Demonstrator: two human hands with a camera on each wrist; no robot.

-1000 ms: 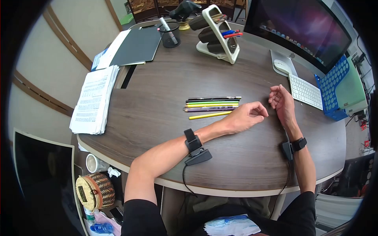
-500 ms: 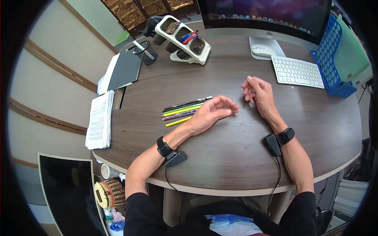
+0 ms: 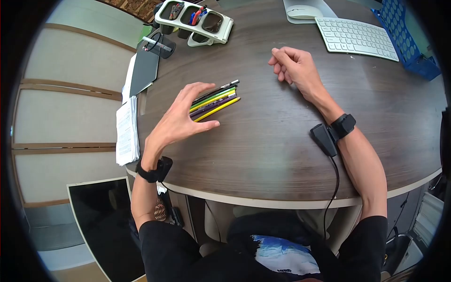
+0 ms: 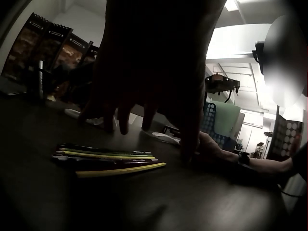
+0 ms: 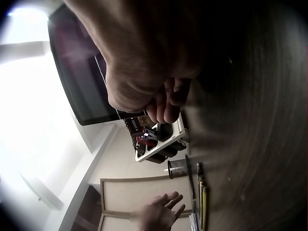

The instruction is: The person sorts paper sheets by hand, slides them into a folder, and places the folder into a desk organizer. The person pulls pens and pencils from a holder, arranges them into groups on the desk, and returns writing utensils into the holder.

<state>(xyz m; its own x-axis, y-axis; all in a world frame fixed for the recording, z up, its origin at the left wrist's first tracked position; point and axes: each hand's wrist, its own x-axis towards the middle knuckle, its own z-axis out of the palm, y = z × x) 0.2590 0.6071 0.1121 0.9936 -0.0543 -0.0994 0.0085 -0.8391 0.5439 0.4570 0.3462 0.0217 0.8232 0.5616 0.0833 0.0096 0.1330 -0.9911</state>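
Several coloured pencils lie side by side on the desk in the head view: black, green, yellow and purple ones, with a yellow pencil (image 3: 221, 108) nearest the person. My left hand (image 3: 176, 115) is over their left ends, its thumb spread wide from the fingers and hiding those ends. In the left wrist view that hand (image 4: 154, 67) appears as a dark shape above and behind the pencils (image 4: 113, 155). Off to the right, my right hand (image 3: 299, 70) rests by the desk with loosely curled fingers and holds nothing.
A white pen stand (image 3: 224, 32) and a mesh pen cup (image 3: 167, 49) stand at the back left. Papers (image 3: 126, 131) and a dark folder (image 3: 144, 73) lie along the left edge. Keyboard (image 3: 357, 38), mouse (image 3: 304, 11) and a blue rack (image 3: 418, 66) are at the right.
My left hand has moved left from the pencils' right side to their left ends, and its thumb has spread from the fingers. The right hand stays loosely curled; the head view has shifted.
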